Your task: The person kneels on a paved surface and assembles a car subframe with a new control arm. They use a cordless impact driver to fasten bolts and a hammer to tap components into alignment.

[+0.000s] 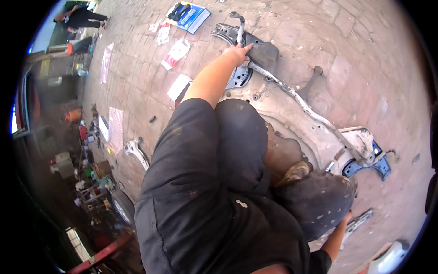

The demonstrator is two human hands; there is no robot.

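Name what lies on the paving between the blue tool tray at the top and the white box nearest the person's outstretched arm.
In the head view, a red-and-white packet lies between the blue tool tray and the white box, on the brick paving.

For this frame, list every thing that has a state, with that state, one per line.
left hand: gripping the car subframe end
right hand: low beside the knee, grip unclear
car subframe: lying flat on the paving, removed from any car
blue tool case: open
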